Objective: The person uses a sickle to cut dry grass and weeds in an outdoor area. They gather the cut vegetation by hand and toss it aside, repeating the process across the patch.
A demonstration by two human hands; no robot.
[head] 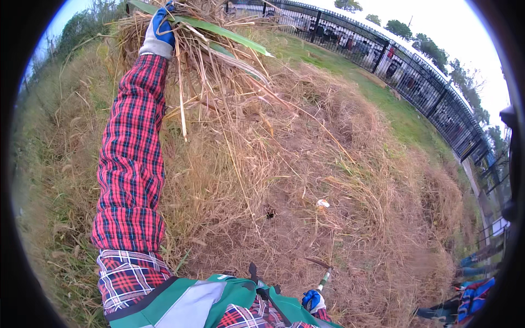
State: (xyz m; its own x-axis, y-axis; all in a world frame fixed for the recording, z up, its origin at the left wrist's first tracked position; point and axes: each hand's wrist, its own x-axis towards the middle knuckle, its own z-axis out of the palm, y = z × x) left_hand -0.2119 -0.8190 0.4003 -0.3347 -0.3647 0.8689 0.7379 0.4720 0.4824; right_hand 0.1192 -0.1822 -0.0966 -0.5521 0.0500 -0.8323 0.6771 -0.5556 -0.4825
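Note:
My left hand (160, 30), in a blue and grey work glove, reaches far out at the top left and is closed around a thick bundle of dry grass (205, 61). Long straw stalks and a broad green leaf (223, 35) stick out of the bundle. Low down near my body, my right hand (313, 301), gloved the same way, grips the handle of a sickle (325, 279). Its thin, dark curved blade points left, over the cut dry grass on the ground.
Tall grass (65, 184) stands on the left. Matted dry grass (369, 205) covers the ground ahead, with a small white scrap (322, 203) on it. A black metal fence (381, 57) curves along the upper right beyond green turf. Part of another person (475, 299) shows at the lower right.

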